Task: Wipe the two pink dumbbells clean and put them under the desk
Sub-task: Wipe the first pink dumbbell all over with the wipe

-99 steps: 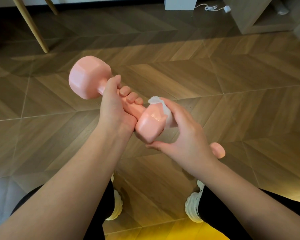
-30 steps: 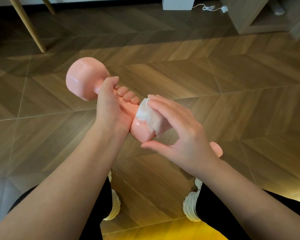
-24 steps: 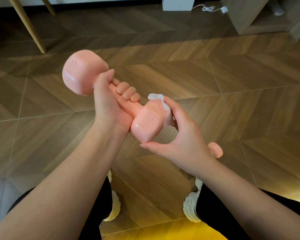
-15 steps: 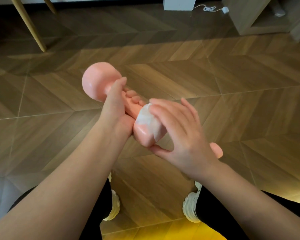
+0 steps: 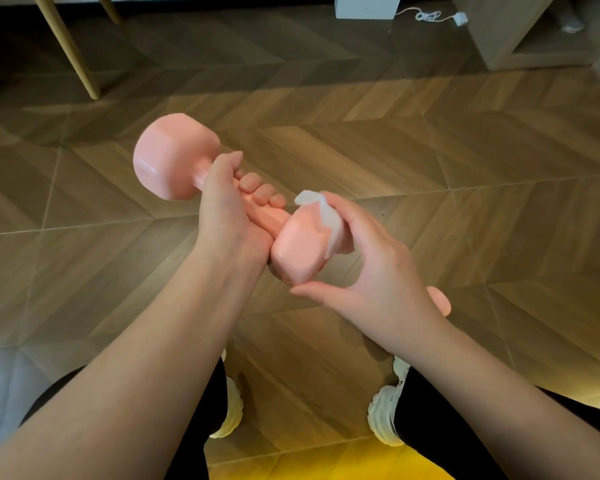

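Head view, the only one. Holding one pink dumbbell [image 5: 302, 247] in the air over the wooden floor [image 5: 465, 168], tilted: far head up and away beyond the left hand, near head low between both hands. Gripping its handle with the left hand [image 5: 229, 216], fingers curled fully round. Pressing a white wipe [image 5: 326, 213] onto the far face of the near head with the right hand [image 5: 371, 271], fingers curled over the wipe, thumb stretched out under the head and apparently just touching it. On the floor just behind the right wrist, a second pink dumbbell [image 5: 439, 301], mostly hidden, only a rounded end showing.

Judged: mid-wipe on the first dumbbell, near head in progress. Cannot tell whether far head and handle are done. Left to do: second dumbbell, seemingly untouched, then stowing both under the counter. Slanted wooden leg [image 5: 66, 46] well beyond the left hand, possibly of that counter; cannot tell.
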Demonstrator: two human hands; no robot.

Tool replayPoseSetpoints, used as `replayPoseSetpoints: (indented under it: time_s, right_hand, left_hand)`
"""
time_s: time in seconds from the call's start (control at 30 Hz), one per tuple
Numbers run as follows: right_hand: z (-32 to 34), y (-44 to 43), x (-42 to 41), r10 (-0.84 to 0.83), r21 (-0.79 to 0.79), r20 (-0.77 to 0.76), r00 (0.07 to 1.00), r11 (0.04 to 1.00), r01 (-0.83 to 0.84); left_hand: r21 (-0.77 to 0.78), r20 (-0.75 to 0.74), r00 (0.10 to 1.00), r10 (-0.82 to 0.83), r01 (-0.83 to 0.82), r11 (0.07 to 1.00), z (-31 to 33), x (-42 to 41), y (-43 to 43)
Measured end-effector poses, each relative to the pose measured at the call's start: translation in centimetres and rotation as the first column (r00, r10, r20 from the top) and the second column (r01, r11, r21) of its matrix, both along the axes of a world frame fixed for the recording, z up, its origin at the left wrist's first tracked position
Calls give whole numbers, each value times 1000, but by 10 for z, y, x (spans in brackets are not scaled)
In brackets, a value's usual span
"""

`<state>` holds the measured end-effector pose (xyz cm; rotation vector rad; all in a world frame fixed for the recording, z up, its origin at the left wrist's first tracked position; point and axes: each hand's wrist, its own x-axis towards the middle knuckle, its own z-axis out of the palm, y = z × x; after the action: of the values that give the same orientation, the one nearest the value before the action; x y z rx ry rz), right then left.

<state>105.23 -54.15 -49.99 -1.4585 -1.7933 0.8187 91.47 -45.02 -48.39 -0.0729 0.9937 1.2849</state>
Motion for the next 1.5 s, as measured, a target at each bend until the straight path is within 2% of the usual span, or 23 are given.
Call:
replayPoseSetpoints:
  time_s: [0.1,0.2,0.3,0.4,0.5,0.6,0.73,0.87,1.0,1.1,1.2,1.3,1.4,1.5]
  right_hand:
    - [-3,-1,2,-37,-32,-39,999,999,36]
    - [-3,-1,0,-48,131,9,999,990,47]
    - [-5,-1,2,33,293,86,996,954,-57]
    - [-4,2,7,80,179,53,995,980,-88]
    - [-3,1,10,143,-14,-30,989,990,-143]
    - [-5,-3,8,232,-111,-18,972,966,-233]
    - [-9,-5,2,273,-45,115,955,962,-270]
    - [-14,-3,1,252,-29,167,953,968,-251]
    - [-19,1,4,331,-98,224,917,943,-317]
    - [-21,-2,5,256,14,244,935,964,-267]
    - [-20,-6,3,120,182,181,976,971,-153]
    - [-23,-5,1,182,88,224,957,975,-206]
    - [-31,-3,1,274,-15,271,923,960,-280]
    - [-28,-6,2,180,117,268,946,969,-218]
  left_hand:
    - [14,4,1000,-8,8,1000,0,2,0]
    - [16,21,1000,-18,17,1000,2,4,0]
    - [9,37,998,-44,43,999,4,4,-1]
    - [12,-13,986,-165,165,986,8,0,-1]
    - [5,-155,934,-322,327,945,7,-7,-5]
    - [14,-285,878,-385,406,914,1,-11,-11]
    - [9,-413,811,-415,460,888,2,-12,-16]
    - [41,-417,793,-445,505,862,4,-9,-18]
    - [84,-424,761,-490,572,816,5,-4,-22]
    - [99,-417,757,-502,587,803,5,-2,-22]
    - [111,-386,775,-500,577,809,5,-5,-17]
    - [139,-377,768,-518,600,788,4,-7,-17]
    - [187,-410,726,-552,659,728,2,-4,-22]
    - [248,-391,714,-580,689,681,3,-4,-20]
